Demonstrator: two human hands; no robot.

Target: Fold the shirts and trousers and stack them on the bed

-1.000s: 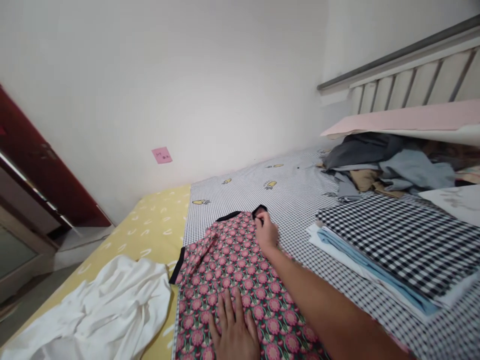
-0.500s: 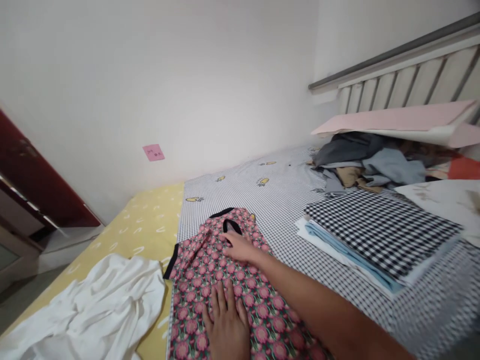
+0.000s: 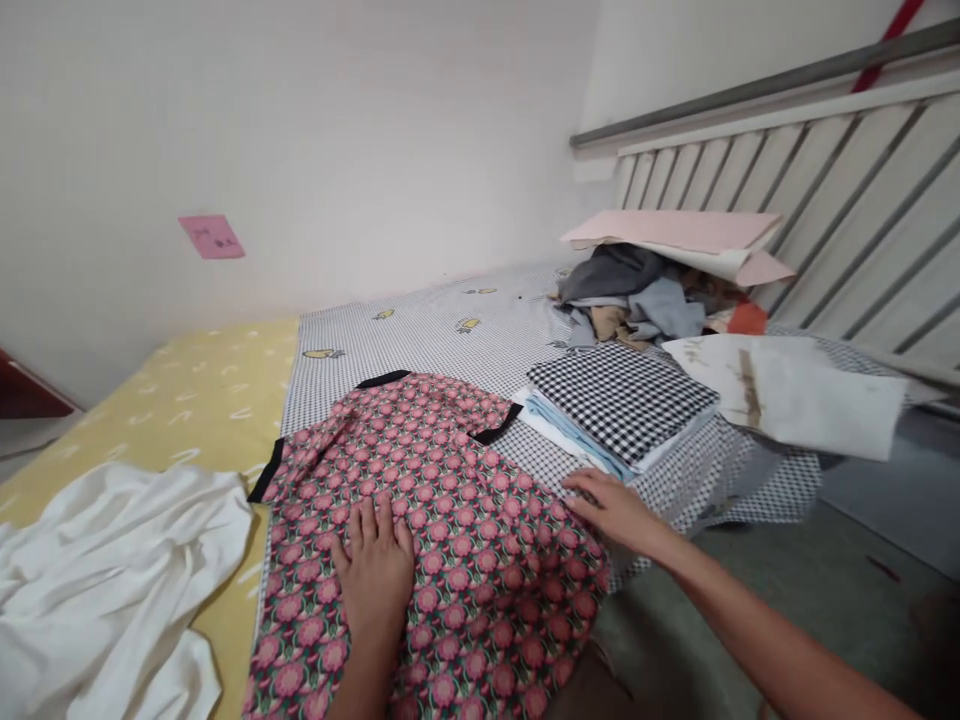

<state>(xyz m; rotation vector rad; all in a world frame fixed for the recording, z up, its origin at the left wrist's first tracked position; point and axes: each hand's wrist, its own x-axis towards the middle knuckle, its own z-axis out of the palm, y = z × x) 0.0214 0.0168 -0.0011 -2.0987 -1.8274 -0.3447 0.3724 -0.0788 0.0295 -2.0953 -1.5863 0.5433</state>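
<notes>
Resting open left hand (image 3: pixel 375 575), fingers spread, on floral short-sleeved shirt (image 3: pixel 442 500), laid mostly on checked bedsheet (image 3: pixel 420 345) near white garment (image 3: pixel 124 570); reaching with right hand (image 3: pixel 615 508) to shirt's side edge, can't tell if gripping.

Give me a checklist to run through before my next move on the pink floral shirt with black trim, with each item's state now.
1. Left hand resting flat on the pink floral shirt with black trim: ok.
2. Both short sleeves turned outward: ok.
3. Shirt body smooth: not ok, it is rumpled on the side near the right hand.
4. Right hand's fingers gripping the shirt's side edge: cannot tell; they are at it, but the grip is unclear.
5. Bottom hem straight: cannot tell, the shirt runs out of view.
6. Folded stack topped with black-and-white checked cloth unfolded nowhere: ok, it lies flat.
</notes>
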